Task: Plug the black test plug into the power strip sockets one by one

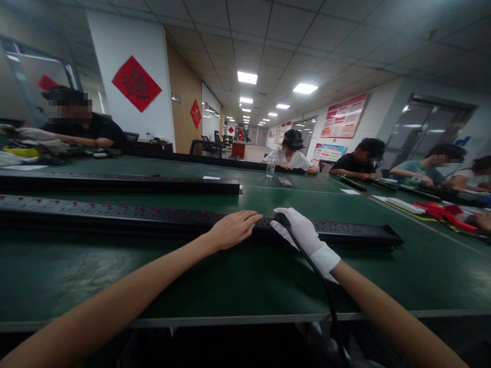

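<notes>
A long black strip [362, 231] with sockets and red dots lies across the green table [238, 281]. My left hand [235, 228] is bare and rests on the strip near its middle, fingers together and pointing right; whether anything is under them is hidden. Just to its right, my right hand [301, 232], in a white glove, is closed around a black plug [283, 220] at the strip's top. From the plug a black cable [320, 278] runs down over the table's front edge.
Behind lies a second black strip [184, 186]. A water bottle [270, 166] stands beyond it, near a small patterned card [284, 181]. Red parts [441, 212] lie at the right. Several people sit around the table; gloved hands and a yellow item [21, 152] are at the far left.
</notes>
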Demonstrator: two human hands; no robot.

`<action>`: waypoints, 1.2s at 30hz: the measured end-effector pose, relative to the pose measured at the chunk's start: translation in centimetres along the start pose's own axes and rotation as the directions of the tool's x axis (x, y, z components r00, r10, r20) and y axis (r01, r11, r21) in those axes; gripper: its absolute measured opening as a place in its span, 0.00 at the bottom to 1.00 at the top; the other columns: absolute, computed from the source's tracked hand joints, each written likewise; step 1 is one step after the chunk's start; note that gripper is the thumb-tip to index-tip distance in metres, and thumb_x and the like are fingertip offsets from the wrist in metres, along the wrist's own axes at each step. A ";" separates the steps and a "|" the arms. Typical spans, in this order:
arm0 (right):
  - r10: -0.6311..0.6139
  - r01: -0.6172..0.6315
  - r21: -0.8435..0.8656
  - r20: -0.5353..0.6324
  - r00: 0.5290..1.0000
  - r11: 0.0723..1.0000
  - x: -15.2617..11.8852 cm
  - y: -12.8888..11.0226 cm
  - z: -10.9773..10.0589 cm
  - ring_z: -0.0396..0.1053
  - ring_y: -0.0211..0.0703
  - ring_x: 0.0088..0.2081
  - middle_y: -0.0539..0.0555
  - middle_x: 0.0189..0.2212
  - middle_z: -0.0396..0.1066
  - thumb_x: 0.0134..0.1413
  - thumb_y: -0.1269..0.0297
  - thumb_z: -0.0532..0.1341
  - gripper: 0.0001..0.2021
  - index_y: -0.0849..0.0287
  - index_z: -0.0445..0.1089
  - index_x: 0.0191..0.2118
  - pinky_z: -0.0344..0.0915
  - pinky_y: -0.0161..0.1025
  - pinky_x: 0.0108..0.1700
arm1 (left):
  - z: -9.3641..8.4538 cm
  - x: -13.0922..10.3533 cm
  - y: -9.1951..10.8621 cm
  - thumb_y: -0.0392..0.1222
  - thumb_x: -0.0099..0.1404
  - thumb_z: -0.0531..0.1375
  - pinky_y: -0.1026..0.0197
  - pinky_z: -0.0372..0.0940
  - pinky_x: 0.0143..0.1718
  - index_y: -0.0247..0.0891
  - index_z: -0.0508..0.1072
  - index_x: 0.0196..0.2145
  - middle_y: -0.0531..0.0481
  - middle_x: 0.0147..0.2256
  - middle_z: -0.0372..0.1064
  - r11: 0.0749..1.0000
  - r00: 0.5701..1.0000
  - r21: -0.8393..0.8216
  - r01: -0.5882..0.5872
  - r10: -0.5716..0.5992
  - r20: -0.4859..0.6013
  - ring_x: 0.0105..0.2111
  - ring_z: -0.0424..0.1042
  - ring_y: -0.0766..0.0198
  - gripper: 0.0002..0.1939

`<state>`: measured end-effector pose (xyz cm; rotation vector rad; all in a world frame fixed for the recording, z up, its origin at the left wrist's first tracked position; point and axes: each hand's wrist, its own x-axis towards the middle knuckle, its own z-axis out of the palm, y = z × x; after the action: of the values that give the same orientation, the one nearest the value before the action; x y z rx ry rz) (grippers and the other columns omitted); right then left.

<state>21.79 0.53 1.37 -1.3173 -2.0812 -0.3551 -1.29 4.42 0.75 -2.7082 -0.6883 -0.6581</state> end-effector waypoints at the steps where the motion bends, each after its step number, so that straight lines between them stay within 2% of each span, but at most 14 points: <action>1: 0.002 -0.002 0.002 -0.002 1.000 1.000 0.0 0.0 0.0 0.67 0.44 0.42 0.56 0.42 0.68 0.54 0.57 0.56 0.16 0.56 0.64 0.48 0.65 0.40 0.44 | 0.0 0.0 0.0 0.35 0.65 0.45 0.59 0.58 0.50 0.36 0.58 0.50 0.44 0.50 0.60 1.000 1.000 -0.017 0.001 -0.001 -0.008 0.49 0.61 0.62 0.16; 5: 0.008 -0.008 -0.005 -0.001 1.000 1.000 0.0 -0.1 0.0 0.68 0.44 0.42 0.56 0.41 0.68 0.54 0.57 0.55 0.16 0.55 0.64 0.47 0.65 0.40 0.43 | 0.0 -0.1 0.0 0.33 0.64 0.44 0.58 0.61 0.46 0.36 0.61 0.41 0.45 0.44 0.63 0.995 0.997 -0.064 0.073 -0.075 -0.035 0.45 0.63 0.61 0.10; 10: 0.017 -0.017 -0.014 -0.003 1.000 1.000 0.0 0.0 0.0 0.68 0.44 0.41 0.55 0.41 0.68 0.53 0.57 0.56 0.16 0.55 0.64 0.47 0.65 0.40 0.42 | 0.3 0.1 0.1 0.35 0.63 0.45 0.58 0.62 0.40 0.37 0.59 0.40 0.47 0.39 0.63 0.986 0.988 -0.073 0.147 -0.150 -0.045 0.38 0.64 0.62 0.08; 14: 0.013 -0.013 -0.015 -0.004 1.000 1.000 0.0 0.0 0.0 0.68 0.44 0.41 0.55 0.41 0.69 0.53 0.57 0.56 0.16 0.55 0.64 0.47 0.65 0.40 0.42 | 0.2 0.2 0.2 0.36 0.63 0.45 0.58 0.62 0.38 0.37 0.59 0.38 0.47 0.36 0.62 0.990 0.990 -0.035 0.137 -0.138 -0.025 0.36 0.64 0.62 0.07; 19: 0.019 -0.019 -0.013 0.000 1.000 1.000 0.0 -0.1 0.0 0.68 0.44 0.41 0.56 0.41 0.68 0.54 0.57 0.56 0.16 0.55 0.64 0.48 0.65 0.40 0.42 | 0.2 0.1 0.3 0.35 0.63 0.45 0.59 0.61 0.39 0.36 0.59 0.38 0.47 0.36 0.62 0.992 0.992 -0.021 0.123 -0.124 -0.033 0.36 0.63 0.62 0.07; 27: 0.004 -0.004 -0.007 -0.006 1.000 1.000 0.0 0.2 0.1 0.68 0.43 0.41 0.55 0.41 0.68 0.53 0.58 0.56 0.16 0.55 0.64 0.47 0.65 0.39 0.42 | 0.1 0.3 0.4 0.34 0.62 0.45 0.57 0.61 0.40 0.37 0.60 0.38 0.47 0.37 0.62 0.993 0.993 0.017 0.118 -0.118 0.011 0.37 0.62 0.60 0.08; 36: 0.008 -0.007 -0.018 0.047 0.999 1.000 0.1 0.4 -0.3 0.68 0.42 0.40 0.55 0.40 0.68 0.55 0.56 0.54 0.16 0.54 0.63 0.48 0.66 0.38 0.40 | 0.0 0.3 0.1 0.33 0.61 0.47 0.61 0.61 0.41 0.38 0.62 0.37 0.48 0.41 0.62 0.994 0.995 -0.047 0.099 -0.099 -0.002 0.39 0.63 0.62 0.08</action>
<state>22.24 0.59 1.59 -1.3561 -2.1154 -0.3438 -0.97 4.44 0.89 -2.7289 -0.8208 -0.7120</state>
